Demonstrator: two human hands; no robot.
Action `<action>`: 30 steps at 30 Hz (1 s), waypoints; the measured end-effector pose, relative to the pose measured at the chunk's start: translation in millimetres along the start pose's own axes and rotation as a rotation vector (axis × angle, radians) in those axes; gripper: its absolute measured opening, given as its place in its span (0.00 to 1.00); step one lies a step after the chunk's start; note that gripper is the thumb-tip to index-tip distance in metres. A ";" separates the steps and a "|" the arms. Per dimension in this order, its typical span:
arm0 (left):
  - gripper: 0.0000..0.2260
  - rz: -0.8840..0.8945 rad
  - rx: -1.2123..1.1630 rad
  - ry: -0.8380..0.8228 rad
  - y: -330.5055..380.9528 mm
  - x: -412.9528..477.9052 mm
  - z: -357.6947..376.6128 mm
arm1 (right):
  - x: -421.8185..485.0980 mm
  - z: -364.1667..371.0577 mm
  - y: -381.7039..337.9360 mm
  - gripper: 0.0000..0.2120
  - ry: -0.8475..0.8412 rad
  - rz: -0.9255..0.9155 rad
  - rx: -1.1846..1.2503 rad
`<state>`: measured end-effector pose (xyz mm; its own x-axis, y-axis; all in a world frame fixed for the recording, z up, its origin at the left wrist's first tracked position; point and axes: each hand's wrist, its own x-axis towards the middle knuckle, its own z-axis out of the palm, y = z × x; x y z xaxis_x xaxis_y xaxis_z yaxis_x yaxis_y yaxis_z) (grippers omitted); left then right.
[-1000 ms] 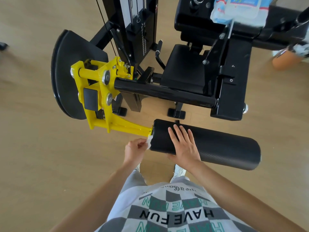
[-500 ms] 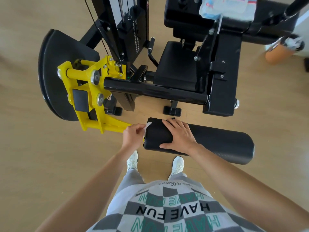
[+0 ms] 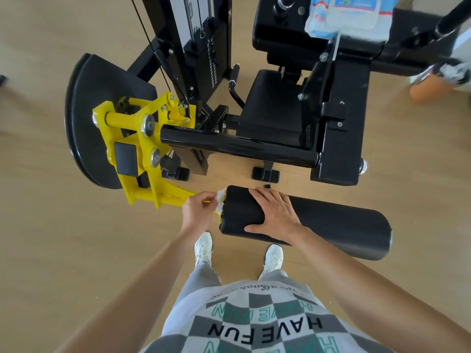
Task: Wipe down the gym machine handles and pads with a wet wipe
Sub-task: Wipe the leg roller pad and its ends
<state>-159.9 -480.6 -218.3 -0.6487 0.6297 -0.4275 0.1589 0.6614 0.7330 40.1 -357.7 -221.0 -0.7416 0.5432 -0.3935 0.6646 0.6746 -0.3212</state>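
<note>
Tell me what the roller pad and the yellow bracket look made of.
Roller pad: likely foam under black vinyl, matte with a fine woven texture, slightly dented under the right hand. Yellow bracket: probably steel, glossy yellow paint, bolted joints.

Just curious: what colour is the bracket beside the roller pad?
Bright yellow bracket, clearest in the head view.

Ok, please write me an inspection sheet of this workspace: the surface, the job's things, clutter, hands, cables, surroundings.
Surface: wooden floor, bare around the machine.
Job's things: white wet wipe at the end face of the black roller pad; wipes pack on the machine's top.
Clutter: orange object on the floor, far right, blurred.
Hands: left hand pinches the wipe; right hand lies flat on the pad.
Cables: thin black cable running down to the yellow bracket.
Surroundings: black seat; person's white shoes.
</note>
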 end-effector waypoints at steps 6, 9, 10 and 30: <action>0.09 0.050 0.068 -0.085 -1.2 1.0 7.8 | 2.5 -1.7 2.0 0.50 -0.028 0.011 0.039; 0.08 0.044 0.105 -0.120 -15.3 -11.6 1.3 | 1.8 -1.2 2.5 0.50 -0.013 -0.002 0.032; 0.08 0.041 0.124 -0.144 -20.6 -17.0 -1.0 | 1.8 -1.1 2.5 0.50 -0.009 -0.006 0.033; 0.10 0.010 0.158 -0.185 -19.6 -15.8 2.8 | 19.5 -20.7 13.7 0.46 -0.106 0.001 0.180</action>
<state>-150.6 -502.4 -227.4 -0.5010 0.6910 -0.5210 0.2885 0.7009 0.6523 32.9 -327.6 -215.2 -0.7336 0.4815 -0.4796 0.6778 0.5691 -0.4655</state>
